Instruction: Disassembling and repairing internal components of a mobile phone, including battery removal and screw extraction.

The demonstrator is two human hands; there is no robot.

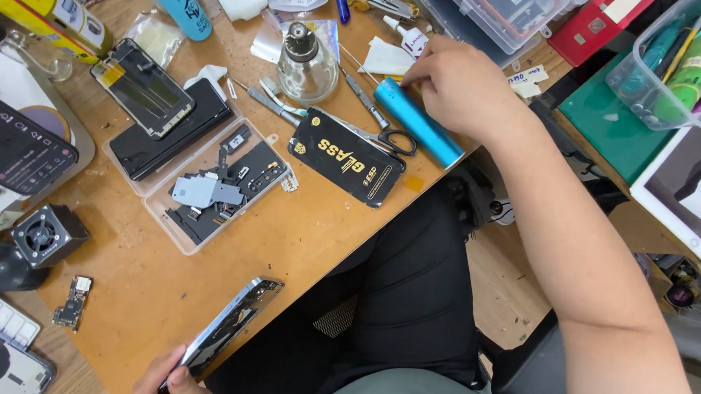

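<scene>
wooden workbench point(301, 234), left hand point(171, 378) holding phone frame point(231, 326), right hand point(458, 83) on blue cylinder point(418, 123)

Left hand point(171, 380) cut off by the bottom edge, only thumb and a few fingers show; its grip on the silver-framed phone body point(231, 326) mostly out of view. Right hand point(450, 85) covers the top end of the blue metal cylinder point(418, 123); fingertips hidden, can't tell what they touch. Black-handled scissors point(391, 139) partly under the cylinder and the black flat box with gold lettering point(346, 156). Yellow spray can point(47, 6) clipped at the top-left corner. Small parts in the clear plastic tray point(157, 208) too small to tell apart.
</scene>
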